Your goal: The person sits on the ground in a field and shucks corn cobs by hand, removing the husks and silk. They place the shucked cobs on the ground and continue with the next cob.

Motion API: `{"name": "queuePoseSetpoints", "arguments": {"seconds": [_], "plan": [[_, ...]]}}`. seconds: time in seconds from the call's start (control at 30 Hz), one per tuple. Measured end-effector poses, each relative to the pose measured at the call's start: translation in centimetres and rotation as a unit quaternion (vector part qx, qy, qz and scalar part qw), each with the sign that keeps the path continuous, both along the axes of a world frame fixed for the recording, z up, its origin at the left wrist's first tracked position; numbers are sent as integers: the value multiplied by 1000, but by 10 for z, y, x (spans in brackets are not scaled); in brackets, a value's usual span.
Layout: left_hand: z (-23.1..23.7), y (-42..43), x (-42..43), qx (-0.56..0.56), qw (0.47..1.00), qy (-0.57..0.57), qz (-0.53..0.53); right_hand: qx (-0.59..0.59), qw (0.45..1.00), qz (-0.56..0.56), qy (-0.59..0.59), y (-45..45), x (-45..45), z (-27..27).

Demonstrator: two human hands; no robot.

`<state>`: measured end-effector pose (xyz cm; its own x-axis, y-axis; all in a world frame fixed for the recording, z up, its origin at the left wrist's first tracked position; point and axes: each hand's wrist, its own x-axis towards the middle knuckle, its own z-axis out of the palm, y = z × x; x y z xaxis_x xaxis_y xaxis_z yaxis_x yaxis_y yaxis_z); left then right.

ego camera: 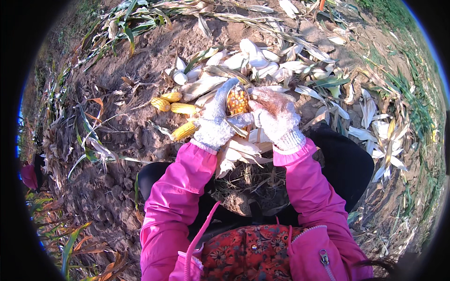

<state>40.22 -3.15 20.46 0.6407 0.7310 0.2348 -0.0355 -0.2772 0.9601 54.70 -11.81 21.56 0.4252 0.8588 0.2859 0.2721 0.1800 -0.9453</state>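
Observation:
Both hands wear pale fuzzy work gloves. My left hand (215, 121) is closed around an ear of corn (237, 101) with mottled orange and dark kernels, held upright in front of me. Pale husk leaves (240, 151) hang peeled back below the ear. Against its right side is my right hand (276, 114), fingers bent, with brown corn silk at the fingers; whether it grips husk or silk is not clear. Left of my left hand, several husked yellow corn cobs (184, 130) lie on the soil.
A heap of ears in pale husks (255, 58) lies just beyond my hands. Loose dry husks (385, 140) are scattered at the right. Corn stalks (140, 24) and leaves ring the bare soil (116, 140). At the far left edge shows part of a pink garment (29, 176).

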Motion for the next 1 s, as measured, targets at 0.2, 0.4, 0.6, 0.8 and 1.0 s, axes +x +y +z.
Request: {"name": "queuePoseSetpoints", "arguments": {"seconds": [0.2,0.4,0.6,0.8,1.0], "plan": [[1,1,-1,37,999,12,-20,-117,987,-26,-107,-6,3,0],[4,-1,-2,32,999,3,-38,-128,986,-1,-103,-1,13,-15],[6,3,-4,-3,996,-23,-83,-23,965,20,260,0,18,-32],[1,9,-4,-58,995,-55,-56,36,889,12,456,6,26,-55],[-3,12,-6,-37,998,-38,-32,-70,930,58,356,7,21,-53]]}}
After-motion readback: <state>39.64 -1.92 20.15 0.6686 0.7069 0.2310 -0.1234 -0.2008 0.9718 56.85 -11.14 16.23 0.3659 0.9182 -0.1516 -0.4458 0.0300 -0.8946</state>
